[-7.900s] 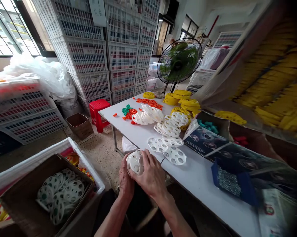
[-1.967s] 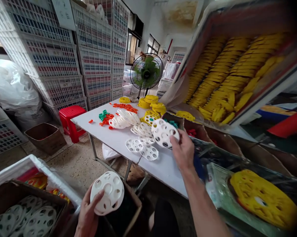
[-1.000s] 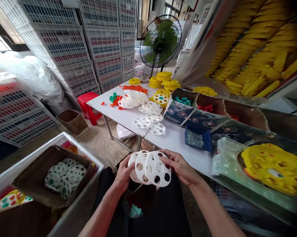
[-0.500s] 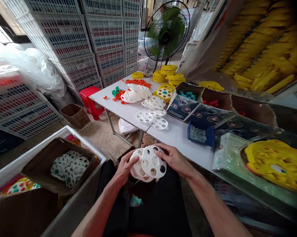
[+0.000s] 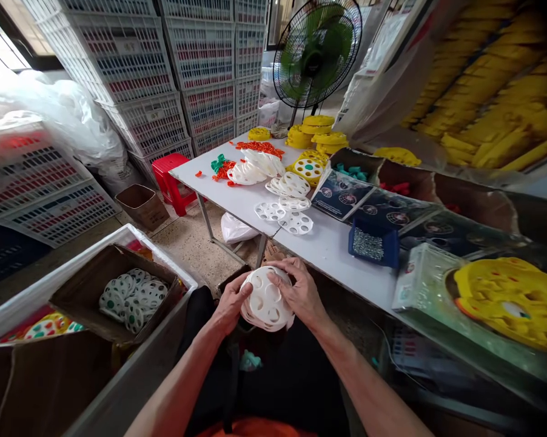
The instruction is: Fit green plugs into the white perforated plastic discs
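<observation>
Above my lap, both hands grip a stack of white plastic discs (image 5: 265, 303) with round holes. My left hand (image 5: 231, 305) is closed on the stack's left edge, thumb on top. My right hand (image 5: 298, 291) holds the upper right edge, its thumb pressed on the top disc; the fingers beneath are partly hidden. More white perforated discs (image 5: 296, 223) lie on the table (image 5: 332, 260) ahead, some flat and some piled. A small turquoise piece (image 5: 250, 360) rests at my lap.
On the table are orange pieces (image 5: 261, 147), yellow round parts (image 5: 316, 125), a blue tray of screws (image 5: 369, 244) and cardboard bins (image 5: 341, 193). At left, a cardboard box (image 5: 80, 291) holds discs with green centres. A red stool (image 5: 176, 182) and a fan (image 5: 316, 54) stand behind.
The right-hand disc that was offset has shifted left over the others, so the stack is more even. My right hand has moved left with it. The view has turned slightly.
</observation>
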The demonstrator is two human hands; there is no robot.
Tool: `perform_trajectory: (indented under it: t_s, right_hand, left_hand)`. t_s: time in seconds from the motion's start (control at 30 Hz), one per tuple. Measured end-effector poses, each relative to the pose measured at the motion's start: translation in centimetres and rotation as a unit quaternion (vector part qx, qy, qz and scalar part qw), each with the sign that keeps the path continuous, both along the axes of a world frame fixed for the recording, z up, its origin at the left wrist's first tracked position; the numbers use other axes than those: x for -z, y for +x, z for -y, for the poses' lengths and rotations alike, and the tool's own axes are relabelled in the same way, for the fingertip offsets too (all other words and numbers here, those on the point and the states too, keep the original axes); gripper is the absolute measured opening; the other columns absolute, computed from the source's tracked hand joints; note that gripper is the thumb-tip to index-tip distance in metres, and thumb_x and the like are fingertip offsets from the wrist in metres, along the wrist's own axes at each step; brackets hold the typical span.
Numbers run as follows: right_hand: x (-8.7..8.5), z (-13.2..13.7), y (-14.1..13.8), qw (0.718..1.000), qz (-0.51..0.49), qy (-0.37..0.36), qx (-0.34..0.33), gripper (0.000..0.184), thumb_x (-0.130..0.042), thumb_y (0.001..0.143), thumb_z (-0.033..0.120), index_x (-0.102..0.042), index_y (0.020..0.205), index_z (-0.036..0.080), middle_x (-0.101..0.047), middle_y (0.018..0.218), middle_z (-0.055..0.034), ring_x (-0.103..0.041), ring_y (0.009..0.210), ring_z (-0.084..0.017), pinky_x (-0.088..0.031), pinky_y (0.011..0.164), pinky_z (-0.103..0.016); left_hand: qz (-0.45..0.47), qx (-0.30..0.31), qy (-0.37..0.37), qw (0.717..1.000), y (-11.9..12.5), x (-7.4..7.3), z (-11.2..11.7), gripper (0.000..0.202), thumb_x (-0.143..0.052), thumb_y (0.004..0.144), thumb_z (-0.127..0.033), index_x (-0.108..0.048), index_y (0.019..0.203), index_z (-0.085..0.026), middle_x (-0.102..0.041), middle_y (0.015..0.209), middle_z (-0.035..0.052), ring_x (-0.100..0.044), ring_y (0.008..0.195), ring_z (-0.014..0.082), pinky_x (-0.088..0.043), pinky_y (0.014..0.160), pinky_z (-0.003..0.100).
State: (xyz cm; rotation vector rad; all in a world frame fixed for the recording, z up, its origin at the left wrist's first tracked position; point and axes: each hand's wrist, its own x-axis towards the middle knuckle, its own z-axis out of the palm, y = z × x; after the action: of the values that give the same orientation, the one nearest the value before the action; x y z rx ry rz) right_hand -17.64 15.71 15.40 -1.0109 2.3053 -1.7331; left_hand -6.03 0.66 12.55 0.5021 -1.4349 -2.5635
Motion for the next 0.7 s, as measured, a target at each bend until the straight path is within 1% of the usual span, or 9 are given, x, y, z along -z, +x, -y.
perform_trajectory:
  t_s: [0.1,0.23,0.3,0.4,0.47,0.5,0.57,0.6,0.7]
  right_hand:
    - [0.5,0.9,1.4,0.999,0.009,-0.028,0.044,0.032,-0.066,0.089,0.05,-0.076,0.106,0.025,-0.06,0.11,-0.0086,-0.058,0.113,-0.027,-0.045,0.105,-0.045]
    - [1.0,1.9,3.5,0.997,0.024,-0.05,0.057,0.03,-0.06,0.093,0.048,-0.071,0.104,0.022,-0.063,0.116,-0.0106,-0.059,0.115,-0.028,-0.045,0.106,-0.045]
    - [1.5,2.0,4.3,0.998,0.041,-0.035,0.043,0.032,-0.056,0.094,0.049,-0.069,0.109,0.023,-0.066,0.119,-0.0108,-0.06,0.117,-0.028,-0.045,0.107,-0.046]
    - [2.5,1.9,4.9,0.997,0.072,0.009,0.001,0.042,-0.06,0.091,0.053,-0.065,0.122,0.025,-0.065,0.131,-0.0101,-0.056,0.125,-0.03,-0.043,0.11,-0.048]
    - [3.2,1.9,5.3,0.992,0.122,0.019,-0.013,0.05,-0.062,0.088,0.057,-0.064,0.127,0.025,-0.064,0.135,-0.0099,-0.057,0.126,-0.031,-0.045,0.109,-0.047]
    - [3.6,2.0,5.5,0.988,0.155,0.017,-0.017,0.052,-0.061,0.087,0.059,-0.064,0.126,0.024,-0.065,0.134,-0.0103,-0.059,0.124,-0.032,-0.047,0.106,-0.046]
    - [4.3,2.4,6.3,0.977,0.213,0.012,-0.022,0.053,-0.059,0.087,0.061,-0.065,0.123,0.022,-0.068,0.129,-0.0113,-0.064,0.117,-0.032,-0.051,0.102,-0.045]
    - [4.6,2.7,6.7,0.974,0.226,0.011,-0.022,0.054,-0.06,0.087,0.063,-0.065,0.121,0.022,-0.069,0.127,-0.0116,-0.065,0.116,-0.032,-0.051,0.102,-0.045]
    - [4.8,3.8,7.3,0.976,0.217,0.001,-0.03,0.054,-0.061,0.087,0.061,-0.064,0.124,0.022,-0.069,0.128,-0.0111,-0.064,0.119,-0.032,-0.05,0.105,-0.043]
  left_hand:
    - [-0.006,0.009,-0.001,1.0,0.3,0.0,-0.1,0.078,-0.088,0.065,-0.053,-0.067,0.128,-0.012,-0.076,0.107,0.014,-0.067,0.093,0.026,-0.049,0.08,0.031]
    - [0.013,-0.009,-0.013,1.0,1.2,0.0,-0.3,0.066,-0.087,0.068,-0.041,-0.068,0.124,-0.013,-0.075,0.101,0.0104,-0.065,0.082,0.0203,-0.049,0.075,0.029]
    - [0.014,-0.026,-0.012,0.999,1.9,0.2,-0.3,0.062,-0.086,0.068,-0.039,-0.069,0.122,-0.012,-0.075,0.098,0.0098,-0.064,0.081,0.0198,-0.049,0.075,0.029]
    - [0.009,-0.061,-0.012,0.998,3.1,0.8,-0.4,0.061,-0.085,0.067,-0.04,-0.07,0.119,-0.012,-0.075,0.101,0.0105,-0.065,0.087,0.0228,-0.05,0.08,0.031]
    - [0.016,-0.085,-0.013,0.996,3.9,1.1,-0.5,0.063,-0.085,0.067,-0.044,-0.07,0.118,-0.012,-0.074,0.102,0.0109,-0.065,0.09,0.0242,-0.05,0.081,0.032]
    - [0.021,-0.092,-0.012,0.995,4.2,1.2,-0.5,0.064,-0.086,0.066,-0.045,-0.07,0.118,-0.012,-0.074,0.102,0.0108,-0.065,0.09,0.0242,-0.05,0.081,0.032]
    - [0.031,-0.088,-0.005,0.996,4.8,1.2,-0.3,0.067,-0.088,0.064,-0.046,-0.068,0.119,-0.013,-0.074,0.102,0.0104,-0.065,0.088,0.0232,-0.05,0.081,0.032]
    - [0.032,-0.077,-0.004,0.997,5.1,1.0,-0.1,0.069,-0.089,0.062,-0.044,-0.068,0.12,-0.014,-0.074,0.104,0.0105,-0.065,0.089,0.0234,-0.051,0.082,0.032]
    - [0.024,-0.046,-0.012,0.999,5.9,0.2,1.2,0.072,-0.092,0.058,-0.042,-0.068,0.12,-0.013,-0.074,0.104,0.0112,-0.066,0.091,0.0246,-0.051,0.082,0.032]
